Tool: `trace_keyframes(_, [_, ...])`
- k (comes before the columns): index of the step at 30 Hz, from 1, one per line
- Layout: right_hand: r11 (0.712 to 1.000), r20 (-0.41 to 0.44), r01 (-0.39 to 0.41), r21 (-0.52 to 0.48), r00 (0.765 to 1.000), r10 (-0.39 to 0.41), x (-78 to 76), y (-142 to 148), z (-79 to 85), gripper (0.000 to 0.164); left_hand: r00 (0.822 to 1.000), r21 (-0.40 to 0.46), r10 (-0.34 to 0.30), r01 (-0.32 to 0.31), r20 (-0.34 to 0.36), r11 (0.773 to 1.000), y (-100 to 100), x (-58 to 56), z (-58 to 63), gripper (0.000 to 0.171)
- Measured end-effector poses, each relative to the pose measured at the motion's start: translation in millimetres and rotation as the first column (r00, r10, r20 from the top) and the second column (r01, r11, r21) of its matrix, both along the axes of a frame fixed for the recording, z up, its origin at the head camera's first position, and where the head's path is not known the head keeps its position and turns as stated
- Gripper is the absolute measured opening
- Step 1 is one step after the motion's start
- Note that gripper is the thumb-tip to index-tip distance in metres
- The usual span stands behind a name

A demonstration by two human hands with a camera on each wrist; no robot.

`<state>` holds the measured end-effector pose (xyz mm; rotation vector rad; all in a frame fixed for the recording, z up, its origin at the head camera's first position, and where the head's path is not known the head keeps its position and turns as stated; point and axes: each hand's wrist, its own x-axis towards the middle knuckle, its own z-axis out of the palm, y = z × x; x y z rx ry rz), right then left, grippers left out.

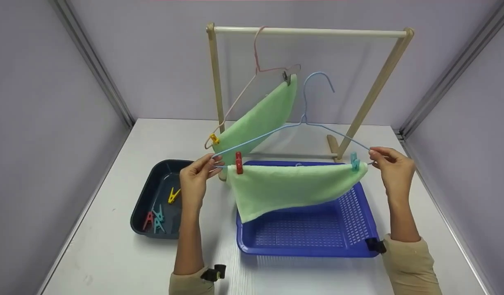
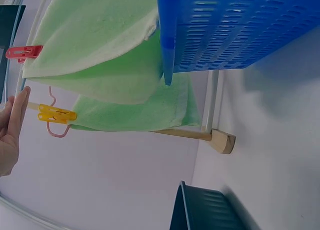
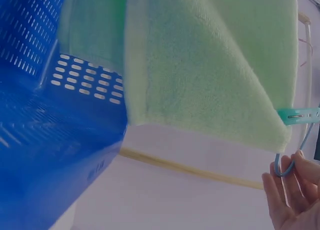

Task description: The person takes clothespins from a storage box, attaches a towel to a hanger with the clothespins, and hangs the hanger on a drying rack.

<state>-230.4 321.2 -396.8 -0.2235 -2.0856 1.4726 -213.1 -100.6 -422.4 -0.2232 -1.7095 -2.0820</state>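
Note:
Between my two hands a blue wire hanger [image 1: 272, 132] is held up, its hook pointing upward. My left hand [image 1: 194, 176] pinches its left corner, and my right hand [image 1: 395, 166] pinches the right one. A light green towel [image 1: 293, 186] hangs folded from the hanger's lower bar. It is fastened by a red clothespin [image 1: 239, 162] near the left end and a teal clothespin [image 1: 355, 161] near the right end. In the right wrist view, the fingers [image 3: 295, 190] hold the hanger's curved end just beside the teal clothespin [image 3: 300, 116].
A drying rack [image 1: 309, 30] stands behind, carrying a pink hanger [image 1: 256, 53] with another green towel [image 1: 262, 116] clipped by yellow and dark clothespins. Beneath my hands sits a blue basket [image 1: 293, 250]. A dark tray [image 1: 139, 209] on the left holds several clothespins [image 1: 158, 219].

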Motion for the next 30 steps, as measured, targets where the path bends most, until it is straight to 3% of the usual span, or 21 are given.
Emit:
trace_keyframes(5, [0.996, -0.007, 0.011, -0.09, 1.0, -0.011, -6.0, 0.3, -1.4, 0.025, 0.999, 0.05, 0.029, -0.03, 0.023, 0.998, 4.8, -1.2, -5.5, 0.021])
trace_keyframes(8, [0.973, -0.086, -0.015, -0.232, 0.996, -0.006, -9.9, -2.1, -0.8, 0.02, 0.998, 0.057, 0.052, -0.053, 0.022, 0.997, 7.2, -0.9, -5.4, 0.021])
trace_keyframes(11, [0.928, -0.201, -0.08, -0.364, 0.98, 0.006, -16.3, -7.4, -0.6, 0.016, 0.997, 0.06, 0.075, -0.075, 0.006, 0.995, 8.3, -0.9, -2.4, 0.022])
trace_keyframes(14, [0.863, -0.282, -0.157, -0.48, 0.959, 0.018, -25.1, -14.8, 0.3, 0.017, 0.995, 0.07, 0.101, -0.1, -0.019, 0.993, 8.6, -1.7, 4.5, 0.023])
trace_keyframes(19, [0.752, -0.289, -0.244, -0.612, 0.954, 0.074, -42.7, -30.6, 6.4, 0.025, 0.984, 0.098, 0.173, -0.168, -0.042, 0.981, 7.7, -5.8, 20.2, 0.022])
trace_keyframes(22, [0.735, -0.276, -0.28, -0.617, 0.952, 0.132, -52.6, -38.9, 13.1, 0.033, 0.978, 0.111, 0.202, -0.195, -0.052, 0.974, 7.6, -9.8, 29.1, 0.021])
trace_keyframes(27, [0.739, -0.283, -0.358, -0.571, 0.931, 0.232, -72.8, -48.5, 24.4, 0.043, 0.974, 0.126, 0.201, -0.188, -0.102, 0.974, 9.1, -17.8, 45.4, 0.02])
trace_keyframes(30, [0.759, -0.282, -0.388, -0.523, 0.919, 0.276, -90.3, -52.7, 29.1, 0.048, 0.975, 0.136, 0.187, -0.17, -0.122, 0.976, 11.4, -22.3, 55.7, 0.02])
